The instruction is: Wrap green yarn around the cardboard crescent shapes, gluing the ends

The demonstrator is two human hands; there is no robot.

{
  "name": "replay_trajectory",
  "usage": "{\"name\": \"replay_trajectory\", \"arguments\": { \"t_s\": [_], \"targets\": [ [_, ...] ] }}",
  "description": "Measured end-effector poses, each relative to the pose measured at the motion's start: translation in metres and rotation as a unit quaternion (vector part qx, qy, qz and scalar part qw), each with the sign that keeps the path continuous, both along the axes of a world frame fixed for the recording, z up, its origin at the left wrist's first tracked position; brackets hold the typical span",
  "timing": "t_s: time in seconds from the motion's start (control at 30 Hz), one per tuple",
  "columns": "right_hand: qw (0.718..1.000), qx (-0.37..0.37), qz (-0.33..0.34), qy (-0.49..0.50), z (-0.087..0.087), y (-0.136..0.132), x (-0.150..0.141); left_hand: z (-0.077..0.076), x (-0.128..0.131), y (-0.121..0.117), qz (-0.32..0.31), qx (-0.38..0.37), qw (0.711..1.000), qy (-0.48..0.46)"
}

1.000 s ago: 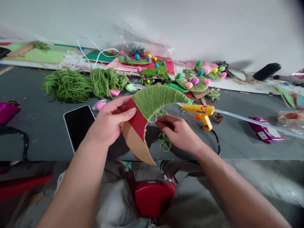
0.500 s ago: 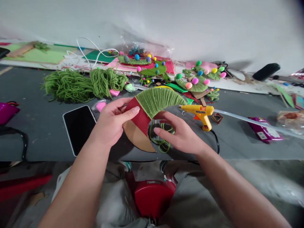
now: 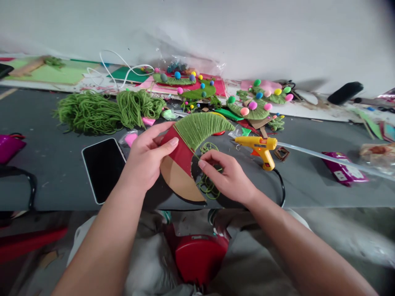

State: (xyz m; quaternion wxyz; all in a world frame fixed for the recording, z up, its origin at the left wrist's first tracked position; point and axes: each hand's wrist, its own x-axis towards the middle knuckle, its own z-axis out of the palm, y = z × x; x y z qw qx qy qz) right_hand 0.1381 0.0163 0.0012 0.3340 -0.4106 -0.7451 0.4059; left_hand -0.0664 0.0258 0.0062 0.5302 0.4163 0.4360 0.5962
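My left hand (image 3: 151, 156) grips a cardboard crescent (image 3: 179, 179) by its middle, thumb on the red section (image 3: 180, 153). Green yarn is wound tightly around the crescent's upper half (image 3: 205, 127); the lower tip is bare brown board. My right hand (image 3: 226, 174) pinches a strand of green yarn (image 3: 197, 157) that runs from the edge of the wound part. Loose loops of the same yarn (image 3: 208, 187) lie on the table beneath, partly behind my right fingers. To the right of that hand rests a yellow glue gun (image 3: 259, 146) with a long clear glue stick.
A phone (image 3: 103, 168) lies left of my left hand. Heaps of green yarn (image 3: 89, 111) are behind it. Farther back sit yarn-wrapped pieces with coloured pom-poms (image 3: 251, 107). Purple packets (image 3: 344, 167) lie at the right, and the glue gun's black cord (image 3: 282, 185) drops over the front edge.
My right hand has come away from behind the wrapped part and closed on the yarn strand near the crescent's inner edge. The crescent has shifted slightly in my left hand.
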Motion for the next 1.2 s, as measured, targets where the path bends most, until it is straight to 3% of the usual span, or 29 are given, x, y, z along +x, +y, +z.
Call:
{"name": "replay_trajectory", "arguments": {
  "t_s": [0.37,0.53,0.63,0.87,1.03,1.2],
  "targets": [
    [1.0,-0.013,-0.002,-0.017,0.001,0.003,0.004,0.0,0.003,-0.001,0.015,0.02,0.999,0.033],
    [0.999,-0.017,0.024,-0.031,0.003,0.007,0.008,0.0,0.001,0.0,0.004,-0.011,1.0,-0.01],
    [0.999,-0.022,0.039,-0.017,0.001,0.01,0.011,0.002,-0.001,0.002,-0.028,-0.049,0.997,-0.046],
    [0.977,-0.129,0.13,0.11,-0.004,0.025,0.024,0.006,-0.007,0.001,-0.074,-0.089,0.986,-0.119],
    [0.981,-0.067,0.177,0.038,0.007,0.037,0.033,0.007,-0.013,-0.004,-0.16,-0.112,0.975,-0.102],
    [0.983,-0.022,0.171,-0.061,0.013,0.046,0.034,0.011,-0.014,-0.01,-0.277,-0.14,0.951,0.013]
  ]
}}
